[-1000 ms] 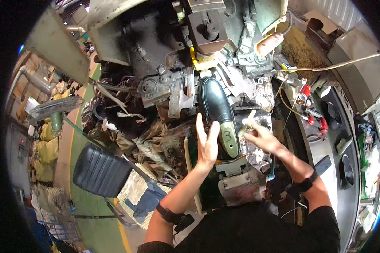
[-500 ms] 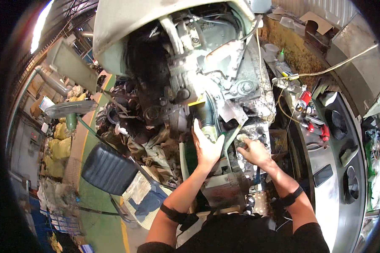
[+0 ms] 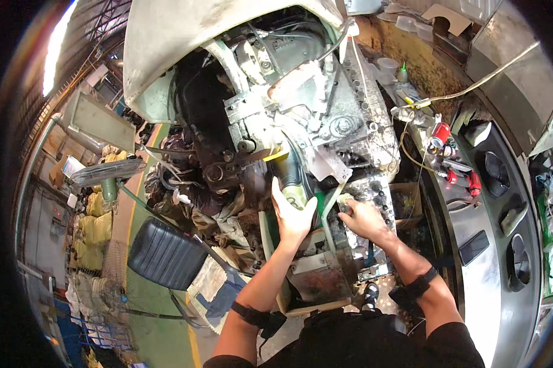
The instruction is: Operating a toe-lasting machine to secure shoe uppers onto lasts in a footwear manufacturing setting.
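Observation:
My left hand [image 3: 293,219] is wrapped round the near end of a long dark-and-olive piece [image 3: 295,194], rounded like a shoe or boot. Its kind is not plain. The far end of that piece runs up beneath the metal head of a large grimy machine [image 3: 344,129], under a bright light. A yellow strip [image 3: 276,154] lies across there. My right hand [image 3: 367,219] is closed, fingers curled at a small pale lump [image 3: 345,199] on the machine's bed, right of a bent grey-green lever [image 3: 330,205]. The hand partly hides the lump.
A black padded chair [image 3: 166,253] stands at the left. On the right is a metal bench [image 3: 482,294] with a phone [image 3: 473,247], red-handled tools [image 3: 463,179] and black moulded pieces [image 3: 514,265]. An open box-like bin [image 3: 319,303] sits below my hands.
The view has shifted a little, so the machine appears further left. My left hand keeps its hold on the dark-and-olive piece, and my right hand stays at the pale lump.

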Demonstrator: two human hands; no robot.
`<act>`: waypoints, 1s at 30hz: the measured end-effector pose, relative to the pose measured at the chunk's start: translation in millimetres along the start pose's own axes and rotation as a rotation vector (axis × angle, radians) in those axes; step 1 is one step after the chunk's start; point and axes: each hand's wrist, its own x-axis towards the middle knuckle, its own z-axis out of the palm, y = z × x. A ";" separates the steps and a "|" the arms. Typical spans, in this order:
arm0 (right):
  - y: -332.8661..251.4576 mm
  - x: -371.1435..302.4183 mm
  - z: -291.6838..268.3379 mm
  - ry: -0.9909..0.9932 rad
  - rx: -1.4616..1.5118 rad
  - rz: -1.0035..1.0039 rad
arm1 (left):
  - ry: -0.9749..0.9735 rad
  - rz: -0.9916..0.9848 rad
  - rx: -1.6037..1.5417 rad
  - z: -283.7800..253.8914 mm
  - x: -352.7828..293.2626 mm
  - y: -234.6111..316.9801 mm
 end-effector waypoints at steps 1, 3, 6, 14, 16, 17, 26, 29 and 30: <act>0.7 0.5 0.9 -0.005 -0.011 0.003 | 0.013 0.019 0.028 -0.3 0.1 0.8; 2.1 1.3 3.1 0.016 -0.014 -0.009 | 0.006 0.010 0.022 -1.0 0.0 2.1; 3.3 0.8 5.0 0.039 -0.014 -0.023 | 0.010 0.016 0.021 -2.2 -0.5 3.0; 2.0 -0.7 4.1 0.045 0.020 -0.011 | 0.021 0.015 0.050 -2.0 -1.2 0.5; 2.0 -0.2 4.6 0.046 0.027 -0.002 | 0.018 0.005 0.036 -2.0 -1.4 0.6; 2.2 0.0 5.0 0.053 0.031 -0.012 | 0.023 0.006 0.050 -2.2 -1.6 0.7; 1.8 -1.7 4.8 0.052 0.018 -0.009 | 0.002 0.024 0.037 -4.2 -2.2 2.8; 0.9 -1.9 4.3 0.049 0.026 -0.013 | 0.006 0.017 0.049 -4.5 -2.4 3.1; 0.8 -1.9 4.3 0.051 0.025 -0.008 | 0.002 0.008 0.038 -4.5 -2.5 3.1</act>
